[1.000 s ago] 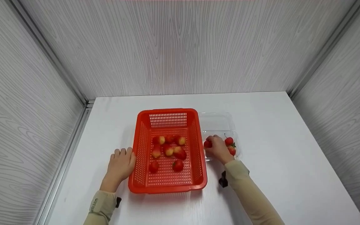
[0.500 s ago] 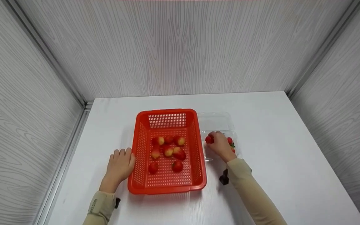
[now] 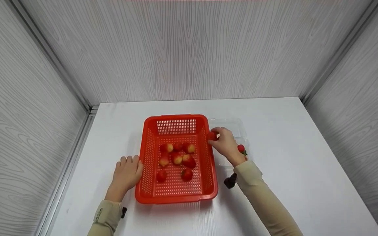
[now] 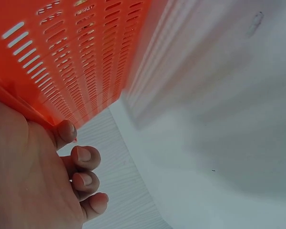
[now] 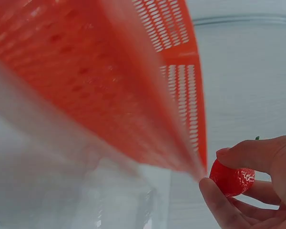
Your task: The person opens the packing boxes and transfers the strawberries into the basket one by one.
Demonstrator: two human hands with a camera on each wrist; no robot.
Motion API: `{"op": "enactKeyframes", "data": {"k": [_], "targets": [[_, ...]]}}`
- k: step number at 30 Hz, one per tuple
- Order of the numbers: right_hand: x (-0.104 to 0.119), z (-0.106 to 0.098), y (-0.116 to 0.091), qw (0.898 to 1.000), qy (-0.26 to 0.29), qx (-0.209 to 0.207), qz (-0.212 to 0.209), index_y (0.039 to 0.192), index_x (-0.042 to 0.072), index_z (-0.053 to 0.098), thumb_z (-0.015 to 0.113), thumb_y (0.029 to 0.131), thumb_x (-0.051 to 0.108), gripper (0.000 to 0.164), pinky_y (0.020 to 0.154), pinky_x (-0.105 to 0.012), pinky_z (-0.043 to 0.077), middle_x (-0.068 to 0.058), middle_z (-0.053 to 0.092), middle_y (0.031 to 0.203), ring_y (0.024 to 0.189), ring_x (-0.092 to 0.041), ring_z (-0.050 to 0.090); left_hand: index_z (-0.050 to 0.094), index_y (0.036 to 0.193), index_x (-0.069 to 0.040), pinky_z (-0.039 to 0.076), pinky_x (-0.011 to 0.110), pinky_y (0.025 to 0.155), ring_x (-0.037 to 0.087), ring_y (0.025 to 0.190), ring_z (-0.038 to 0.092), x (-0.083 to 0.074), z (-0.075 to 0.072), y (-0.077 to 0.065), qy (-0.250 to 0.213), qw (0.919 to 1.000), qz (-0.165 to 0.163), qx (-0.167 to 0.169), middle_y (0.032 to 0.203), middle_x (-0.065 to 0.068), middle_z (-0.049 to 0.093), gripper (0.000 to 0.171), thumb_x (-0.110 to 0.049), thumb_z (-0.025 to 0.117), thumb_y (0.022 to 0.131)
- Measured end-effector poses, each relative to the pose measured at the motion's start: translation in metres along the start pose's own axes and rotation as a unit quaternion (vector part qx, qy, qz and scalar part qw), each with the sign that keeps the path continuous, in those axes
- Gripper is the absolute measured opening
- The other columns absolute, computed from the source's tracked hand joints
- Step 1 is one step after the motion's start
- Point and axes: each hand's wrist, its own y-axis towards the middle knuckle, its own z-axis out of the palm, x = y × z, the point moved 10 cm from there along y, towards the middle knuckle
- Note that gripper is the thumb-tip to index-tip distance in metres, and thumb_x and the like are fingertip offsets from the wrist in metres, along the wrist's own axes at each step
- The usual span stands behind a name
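At the left side of the red plastic basket (image 3: 184, 198), my left hand (image 3: 126, 172) grips the rim. In the left wrist view its fingers (image 4: 86, 156) curl below the rim, and the thumb is hidden. Over the basket's right rim, my right hand (image 3: 224, 142) pinches a red strawberry (image 5: 232, 179) between thumb and fingertips. Inside the basket lie several red and red-yellow fruits (image 3: 177, 158). A clear plastic box (image 3: 222, 160) with its lid (image 3: 228, 126) laid back stands to the right, partly covered by my right hand. A red fruit (image 3: 241, 148) and some green leaves show in it.
The white table (image 3: 294, 157) extends to both sides of the basket and box. Grey wood-grain panels (image 3: 189, 49) rise behind it and on both sides. A small dark wrist device (image 3: 230, 181) hangs under my right sleeve.
My right hand has lifted the strawberry out of the clear box and moved up and left to the basket's right rim. My left hand stays on the basket.
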Motion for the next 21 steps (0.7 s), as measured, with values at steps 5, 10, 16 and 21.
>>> {"op": "enactKeyframes", "data": {"k": [5,10,16,21], "targets": [[0.025,0.012,0.001,0.999,0.038,0.036,0.004,0.113,-0.003,0.067,0.076,0.079,0.003,0.036,0.068,-0.038,0.055,-0.014,0.066,0.100,0.077,-0.023,0.065,0.045,0.097,-0.005,0.033,0.045,0.070,0.031,0.078,0.037,-0.001,0.000,0.000,0.005,1.0000,-0.003,-0.001,0.084,0.012,0.042,0.022,-0.024,0.037,0.103],[0.044,0.036,-0.004,0.995,0.062,0.083,0.012,0.112,-0.001,0.068,0.078,0.080,0.005,0.034,0.070,-0.035,0.052,-0.009,0.066,0.096,0.081,-0.020,0.059,0.047,0.098,-0.005,0.035,0.045,0.069,0.030,0.076,0.039,-0.002,-0.003,0.000,0.012,0.9999,-0.002,-0.010,0.084,0.012,0.043,0.023,-0.025,0.037,0.103],[0.053,0.076,-0.017,0.985,0.071,0.153,0.034,0.108,0.002,0.070,0.079,0.082,0.010,0.029,0.065,-0.031,0.052,-0.006,0.065,0.091,0.075,-0.016,0.058,0.046,0.092,-0.005,0.036,0.045,0.071,0.030,0.078,0.042,-0.003,-0.005,0.001,0.017,0.9998,-0.002,-0.008,0.082,0.011,0.044,0.024,-0.024,0.037,0.103],[0.051,0.109,-0.030,0.974,0.080,0.199,0.072,0.104,0.003,0.070,0.081,0.082,0.014,0.026,0.061,-0.029,0.053,-0.005,0.066,0.092,0.068,-0.014,0.062,0.046,0.093,-0.005,0.035,0.044,0.072,0.029,0.080,0.041,-0.002,-0.001,0.000,0.013,0.9999,-0.005,0.007,0.082,0.009,0.043,0.025,-0.026,0.036,0.103]]}}
